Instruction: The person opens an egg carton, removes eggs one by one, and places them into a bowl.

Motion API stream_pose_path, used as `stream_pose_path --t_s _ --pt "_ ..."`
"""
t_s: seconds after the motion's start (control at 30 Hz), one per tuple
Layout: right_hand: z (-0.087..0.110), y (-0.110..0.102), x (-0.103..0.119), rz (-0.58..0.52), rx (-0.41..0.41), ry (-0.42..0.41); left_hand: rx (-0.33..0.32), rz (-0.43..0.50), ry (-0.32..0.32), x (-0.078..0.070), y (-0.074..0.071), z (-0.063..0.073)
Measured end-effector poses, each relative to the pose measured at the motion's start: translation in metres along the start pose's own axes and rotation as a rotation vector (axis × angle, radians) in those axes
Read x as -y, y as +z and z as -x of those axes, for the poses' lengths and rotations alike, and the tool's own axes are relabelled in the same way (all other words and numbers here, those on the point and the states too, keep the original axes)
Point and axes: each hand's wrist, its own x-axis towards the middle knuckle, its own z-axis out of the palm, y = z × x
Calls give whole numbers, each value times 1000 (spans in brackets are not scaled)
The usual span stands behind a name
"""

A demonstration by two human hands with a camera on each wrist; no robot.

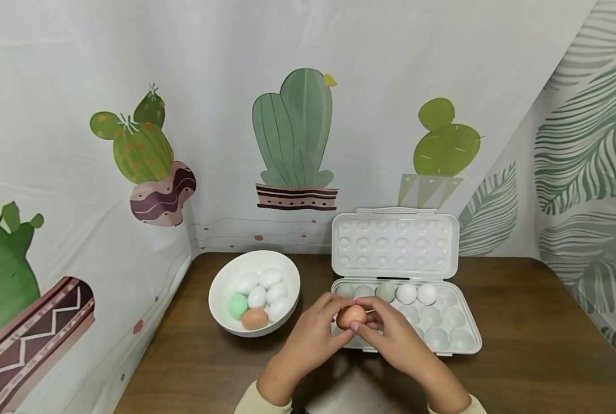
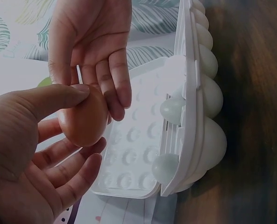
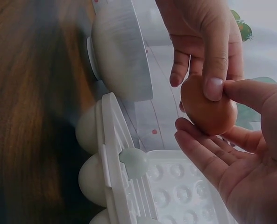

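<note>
A brown egg (image 1: 351,316) is held between both hands above the left part of an egg carton (image 1: 472,328). My left hand (image 1: 315,325) pinches it, thumb on one side and fingers on the other. My right hand (image 1: 393,330) also pinches the egg, with its thumb (image 3: 252,93) against the shell and fingers beneath. The white carton lies with its lid (image 1: 396,271) raised behind. Its back row holds a grey-green egg (image 1: 385,292) and two white eggs, one white egg (image 1: 406,294) beside the other. The hands hide the carton's front left cups.
Left of the carton stands a white bowl (image 1: 220,290) with several white eggs, a green egg (image 1: 237,305) and another brown egg (image 1: 255,318). The brown wooden table (image 1: 530,333) ends at a cactus-print cloth (image 1: 375,115) behind.
</note>
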Motion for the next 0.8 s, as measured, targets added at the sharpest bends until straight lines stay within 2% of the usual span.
stream_pose_path --t_s 0.33,0.67,0.8 --pt "1 -7 -5 111 -72 -74 7 17 -71 7 -11 1" --pt "-4 -24 -16 291 -182 -69 -62 60 -134 18 -25 -2" --pt "-4 -29 -21 345 -230 -57 -81 30 -155 21 -28 -2"
